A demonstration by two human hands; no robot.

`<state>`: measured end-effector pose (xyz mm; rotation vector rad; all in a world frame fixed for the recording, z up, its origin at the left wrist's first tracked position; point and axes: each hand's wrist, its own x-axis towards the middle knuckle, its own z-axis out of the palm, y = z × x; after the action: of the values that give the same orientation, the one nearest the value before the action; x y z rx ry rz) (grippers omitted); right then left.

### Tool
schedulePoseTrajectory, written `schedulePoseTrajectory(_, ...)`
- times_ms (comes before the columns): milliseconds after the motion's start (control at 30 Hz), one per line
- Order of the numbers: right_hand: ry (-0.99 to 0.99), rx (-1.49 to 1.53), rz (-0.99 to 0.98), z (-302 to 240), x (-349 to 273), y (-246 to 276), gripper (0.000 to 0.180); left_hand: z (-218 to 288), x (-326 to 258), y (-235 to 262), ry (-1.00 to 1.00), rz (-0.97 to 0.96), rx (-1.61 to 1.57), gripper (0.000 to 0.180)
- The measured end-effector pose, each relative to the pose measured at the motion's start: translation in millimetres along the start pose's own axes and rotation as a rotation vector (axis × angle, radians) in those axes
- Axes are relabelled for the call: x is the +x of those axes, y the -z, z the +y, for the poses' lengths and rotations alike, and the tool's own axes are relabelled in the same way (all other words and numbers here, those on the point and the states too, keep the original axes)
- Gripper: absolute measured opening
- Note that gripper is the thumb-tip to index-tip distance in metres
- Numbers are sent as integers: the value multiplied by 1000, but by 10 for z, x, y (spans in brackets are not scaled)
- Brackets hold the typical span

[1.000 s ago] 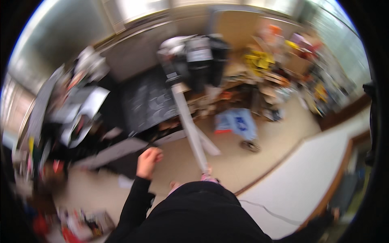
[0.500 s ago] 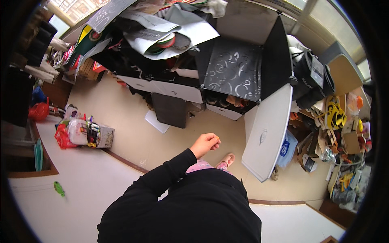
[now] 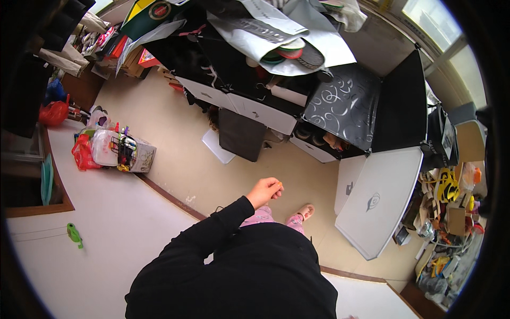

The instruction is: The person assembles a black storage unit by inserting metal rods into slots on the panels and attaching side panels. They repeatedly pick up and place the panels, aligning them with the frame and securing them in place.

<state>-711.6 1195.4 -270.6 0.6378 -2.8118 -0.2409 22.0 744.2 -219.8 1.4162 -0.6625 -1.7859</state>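
My left hand [image 3: 262,193], in a black sleeve, is held in front of my body with its fingers curled closed. At its fingertips shows a small orange thing [image 3: 280,184], too small to name. My right hand is not in view. Beyond my left hand stands a black and white panel cabinet [image 3: 261,112]. One white cabinet door [image 3: 376,204] hangs open at the right, and a dark door [image 3: 241,135] is swung down at the front. Shoes [image 3: 313,135] sit inside a lower compartment.
Grey plastic bags with shoe soles [image 3: 313,56] lie on the cabinet top. At the left, a basket [image 3: 143,154] holds bottles and bags. Cardboard and mixed goods [image 3: 457,220] crowd the right side. A green clip [image 3: 74,234] hangs near the lower left. My slippered foot [image 3: 305,211] is on the floor.
The view has turned, so the cabinet and its open white door appear farther right. My left hand stays closed in front of me, slightly farther left in the picture.
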Motion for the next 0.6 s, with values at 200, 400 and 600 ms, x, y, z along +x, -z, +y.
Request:
schedulePoseTrajectory(200, 1301, 14, -1219, -2004, -1471, -593, 32, -129, -161, 667, 94, 87, 1, 21)
schedulePoseTrajectory(400, 628, 579, -1520, -4855, -2078, 307, 33, -241, -374, 1103, 50, 261, -67, 21)
schedulePoseTrajectory(600, 1527, 494, -1002, -7141, -2798, 806, 24, -498, -720, 1316, 37, 529, -203, 21)
